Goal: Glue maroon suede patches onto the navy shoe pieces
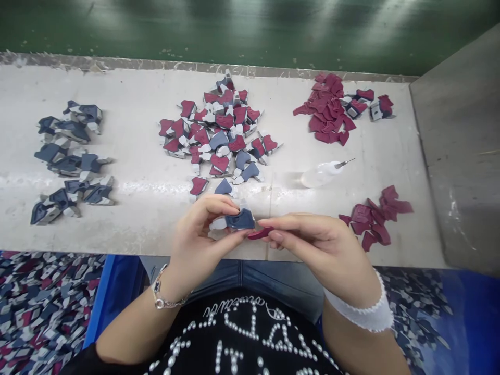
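Near the front edge of the white table, my left hand [203, 232] grips a blue-and-white plastic part [240, 219] between thumb and fingers. Just right of it, my right hand [312, 239] pinches a thin dark red piece [260, 234], its left end close to the blue part; whether they touch is hard to tell. Beyond my hands lies a heap of red, blue and white parts [224, 121]. Loose red pieces [378, 217] lie right of my right hand.
Blue-and-white parts [72, 162] sit at the left. Red pieces [328, 109] are piled at the back right, above a white bottle with a metal needle tip [320, 174]. Blue bins [96, 302] flank my lap. A metal panel [461, 146] bounds the table's right side.
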Action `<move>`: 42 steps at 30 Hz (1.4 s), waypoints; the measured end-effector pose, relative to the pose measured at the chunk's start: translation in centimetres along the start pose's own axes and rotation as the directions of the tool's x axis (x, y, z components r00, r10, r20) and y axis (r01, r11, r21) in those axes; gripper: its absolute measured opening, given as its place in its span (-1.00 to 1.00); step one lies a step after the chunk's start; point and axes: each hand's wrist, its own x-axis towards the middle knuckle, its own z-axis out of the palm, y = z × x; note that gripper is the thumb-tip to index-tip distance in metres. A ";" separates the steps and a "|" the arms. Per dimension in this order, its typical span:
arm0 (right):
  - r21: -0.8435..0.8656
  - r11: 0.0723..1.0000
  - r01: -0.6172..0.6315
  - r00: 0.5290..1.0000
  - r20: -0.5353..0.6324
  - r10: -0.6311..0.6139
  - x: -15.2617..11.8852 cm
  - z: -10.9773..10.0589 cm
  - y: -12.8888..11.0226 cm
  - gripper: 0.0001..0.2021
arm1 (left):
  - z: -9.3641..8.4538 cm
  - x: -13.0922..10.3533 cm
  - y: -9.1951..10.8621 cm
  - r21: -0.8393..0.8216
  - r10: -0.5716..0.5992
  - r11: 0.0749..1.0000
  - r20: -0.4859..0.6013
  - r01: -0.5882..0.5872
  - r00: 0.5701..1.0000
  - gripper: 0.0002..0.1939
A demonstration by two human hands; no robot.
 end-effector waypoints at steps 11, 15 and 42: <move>0.183 0.982 -0.048 0.996 -0.062 0.061 1.0 0.9 -0.3 -0.84 | 0.0 -0.2 0.3 0.097 0.199 0.975 0.036 -0.202 0.979 -0.64; 0.188 0.981 -0.054 0.997 -0.048 0.064 1.0 0.9 -0.6 -0.83 | -0.1 -0.2 0.5 0.079 0.215 0.973 0.046 -0.218 0.976 -0.56; 0.008 1.000 0.010 0.995 0.104 -0.011 0.8 1.3 -1.6 -0.90 | 0.2 -0.6 0.9 0.225 0.365 0.908 -0.007 -0.355 0.931 -0.59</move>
